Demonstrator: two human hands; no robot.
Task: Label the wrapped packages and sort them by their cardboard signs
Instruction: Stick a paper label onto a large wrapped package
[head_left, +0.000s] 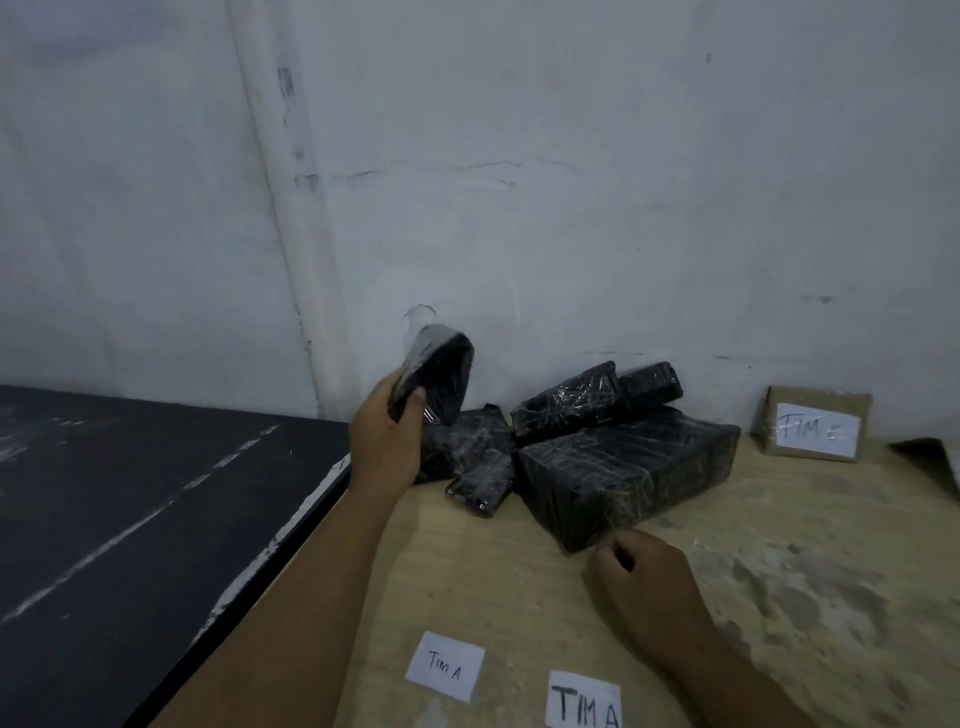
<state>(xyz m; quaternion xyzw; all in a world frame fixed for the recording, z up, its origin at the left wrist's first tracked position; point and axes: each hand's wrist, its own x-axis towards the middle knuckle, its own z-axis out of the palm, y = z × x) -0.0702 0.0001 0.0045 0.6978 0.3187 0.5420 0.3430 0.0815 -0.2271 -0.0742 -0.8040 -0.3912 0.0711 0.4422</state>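
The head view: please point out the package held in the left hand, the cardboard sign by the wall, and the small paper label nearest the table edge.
Held package (441, 371), head view: on its wrapped black top.
Cardboard sign (815, 425), head view: on its white paper.
Small paper label (445, 666), head view: on its middle, at the writing.

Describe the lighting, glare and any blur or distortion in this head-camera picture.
Head view: dim, flat, bluish light; plastic wrap on the large package glints; the package in the left hand is smeared by motion; wide-angle bending curves the black tabletop edge; the cardboard sign's last letter is unreadable.
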